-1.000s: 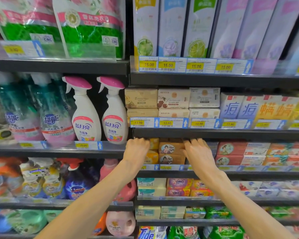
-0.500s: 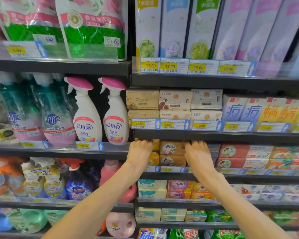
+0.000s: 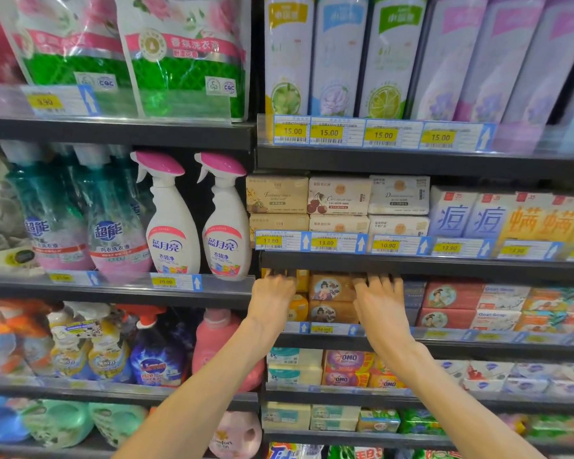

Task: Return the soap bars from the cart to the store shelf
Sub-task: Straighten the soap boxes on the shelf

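Note:
Both my hands reach into the soap shelf [image 3: 411,336] under the 13.80 price tags. My left hand [image 3: 272,293] lies over the stacked yellow soap boxes [image 3: 301,306], its fingertips in the shadow of the shelf above. My right hand [image 3: 378,301] has its fingers spread and straight, and it covers the right side of the brown soap boxes [image 3: 330,288] with a portrait on them. A second brown box [image 3: 328,312] sits below. What lies under either palm is hidden. No cart is in view.
Dark blue boxes [image 3: 413,293], red soap boxes [image 3: 451,294] and white goat-soap boxes [image 3: 501,298] fill the shelf to the right. Spray bottles [image 3: 226,220] stand on the left bay. More soap sits on the shelves above [image 3: 338,195] and below [image 3: 345,362].
Both hands stay at the same shelf and have slid slightly deeper under the shelf above. Nothing has visibly been picked up or released.

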